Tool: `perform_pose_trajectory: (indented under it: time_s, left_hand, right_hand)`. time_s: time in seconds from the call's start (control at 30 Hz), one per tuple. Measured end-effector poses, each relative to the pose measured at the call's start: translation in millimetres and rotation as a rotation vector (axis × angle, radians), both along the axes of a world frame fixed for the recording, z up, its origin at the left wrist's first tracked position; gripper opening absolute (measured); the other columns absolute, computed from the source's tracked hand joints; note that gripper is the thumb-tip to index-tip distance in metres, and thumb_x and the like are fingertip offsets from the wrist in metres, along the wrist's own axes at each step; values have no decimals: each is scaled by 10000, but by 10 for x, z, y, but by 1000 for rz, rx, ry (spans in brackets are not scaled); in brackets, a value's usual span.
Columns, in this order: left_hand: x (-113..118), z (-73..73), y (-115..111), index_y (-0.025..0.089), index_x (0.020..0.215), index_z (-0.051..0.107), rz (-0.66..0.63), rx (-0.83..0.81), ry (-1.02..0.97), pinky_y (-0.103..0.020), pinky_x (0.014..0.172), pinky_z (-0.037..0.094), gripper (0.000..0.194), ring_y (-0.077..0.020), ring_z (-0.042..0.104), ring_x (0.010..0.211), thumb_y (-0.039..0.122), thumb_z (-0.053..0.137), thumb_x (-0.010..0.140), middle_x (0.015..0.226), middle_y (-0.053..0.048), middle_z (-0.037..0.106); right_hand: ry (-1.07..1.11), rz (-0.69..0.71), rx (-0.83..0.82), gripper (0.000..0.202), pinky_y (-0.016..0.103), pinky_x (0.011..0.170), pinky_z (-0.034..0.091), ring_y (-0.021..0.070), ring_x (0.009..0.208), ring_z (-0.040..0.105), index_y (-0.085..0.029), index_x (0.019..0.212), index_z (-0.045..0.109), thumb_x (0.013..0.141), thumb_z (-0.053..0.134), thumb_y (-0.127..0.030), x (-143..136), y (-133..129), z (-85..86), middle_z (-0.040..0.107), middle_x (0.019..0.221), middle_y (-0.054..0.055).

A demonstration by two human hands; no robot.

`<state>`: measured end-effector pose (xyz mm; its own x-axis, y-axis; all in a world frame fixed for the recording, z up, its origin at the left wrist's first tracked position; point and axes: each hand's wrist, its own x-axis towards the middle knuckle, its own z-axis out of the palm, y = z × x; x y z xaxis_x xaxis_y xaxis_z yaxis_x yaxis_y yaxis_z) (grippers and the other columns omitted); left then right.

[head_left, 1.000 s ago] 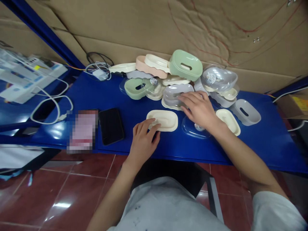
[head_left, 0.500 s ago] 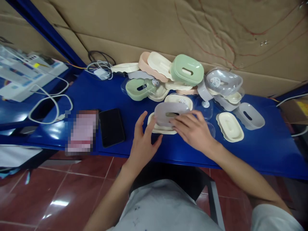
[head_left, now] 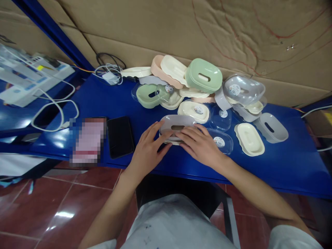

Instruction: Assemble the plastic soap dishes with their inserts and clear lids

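Between my hands, near the table's front edge, is a grey oval soap dish part (head_left: 178, 120) with a slot in its middle. It sits over a cream soap dish part (head_left: 173, 142), of which only a thin edge shows. My left hand (head_left: 149, 147) is closed around the left end of the grey part. My right hand (head_left: 201, 143) grips its right end and front, fingers near the slot. Just behind lies a cream piece (head_left: 190, 110) with a label. Clear lids (head_left: 224, 140) with labels lie to the right of my right hand.
A heap of green, peach, cream and grey soap dish parts (head_left: 203, 71) stands along the cardboard backing (head_left: 145, 31). Another cream piece (head_left: 249, 139) and a grey one (head_left: 275, 128) lie right. Left are a black phone (head_left: 120, 136), cables and a power strip (head_left: 33, 83).
The grey part has moved down and left onto the cream part. My left hand, apart from it before, now grips its left end. My right hand has moved along with it.
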<state>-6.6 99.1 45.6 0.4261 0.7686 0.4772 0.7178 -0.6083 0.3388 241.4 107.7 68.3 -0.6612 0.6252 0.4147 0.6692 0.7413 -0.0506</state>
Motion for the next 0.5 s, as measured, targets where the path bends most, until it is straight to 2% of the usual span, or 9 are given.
perform_pose_trajectory:
  time_s: [0.07,0.13,0.33,0.5]
  left_hand:
    - [3,-36,-4,208,1387,671,5,-5,-31,-588,1183,548,352,-374,572,1461,235,711,1038,1574,-181,571]
    - [13,-72,-20,204,1352,685,10,-7,-57,-575,1189,547,313,-357,577,1450,227,707,1040,1524,-163,617]
    - [30,-91,-39,224,1353,687,-14,-22,-57,-570,1207,535,305,-345,559,1478,241,697,1049,1542,-144,618]
    - [10,-97,-34,214,1335,708,-12,-1,-47,-566,1198,541,293,-352,584,1460,253,707,1044,1526,-146,641]
  right_hand:
    - [-21,13,-26,335,473,1253,362,247,1333,656,-177,1424,652,1110,554,-238,14,-2,12,754,1354,85]
    - [-47,38,-37,345,477,1248,359,244,1305,670,-170,1435,640,1103,557,-213,36,-10,23,750,1359,88]
    - [-72,65,-5,384,381,1004,476,222,1205,706,-172,1435,647,1062,580,-111,77,-14,35,772,1323,73]
    - [-133,65,79,334,384,940,495,235,1149,720,-136,1384,692,1076,563,-131,64,-36,15,786,1299,97]
